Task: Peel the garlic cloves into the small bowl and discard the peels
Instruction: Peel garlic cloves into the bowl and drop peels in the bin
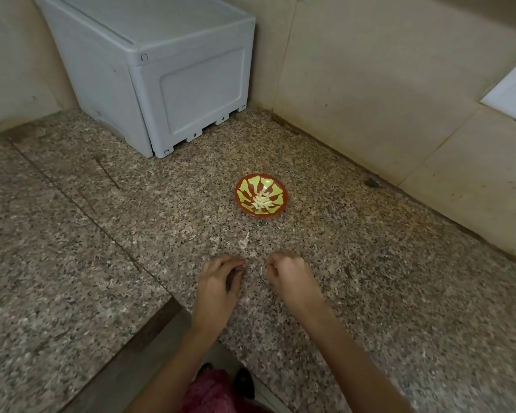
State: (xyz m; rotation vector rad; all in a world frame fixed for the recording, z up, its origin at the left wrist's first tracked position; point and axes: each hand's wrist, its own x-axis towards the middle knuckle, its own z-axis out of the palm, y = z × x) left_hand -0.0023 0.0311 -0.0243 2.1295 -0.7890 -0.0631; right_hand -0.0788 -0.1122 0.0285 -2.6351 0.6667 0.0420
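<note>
**Two curled hands, peeled garlic dead ahead**

The speckled grey-brown granite countertop (385,278) fills the view, matt and coarse-grained. In its 11 o'clock corner stands a pale grey moulded plastic box (167,84), smooth-sided, against beige wall tiles.

At 12 o'clock from the hands sits the small round glossy red bowl with a green petal pattern (276,186). Pale peeled garlic cloves (261,201) are heaped in its bottom.

The left hand (221,283) and right hand (291,280) lie side by side at 6 o'clock, near each other but apart. Both have their fingers curled inward, and I cannot tell whether either pinches a clove or skin. Neither is clearly nearer the bowl.

Thin papery peel scraps (245,243) lie between the hands and the bowl. One pale sliver (262,271), its long axis running 12 to 6, sits just beside the right hand's fingers. Gathering these scraps looks like the work left.
</note>
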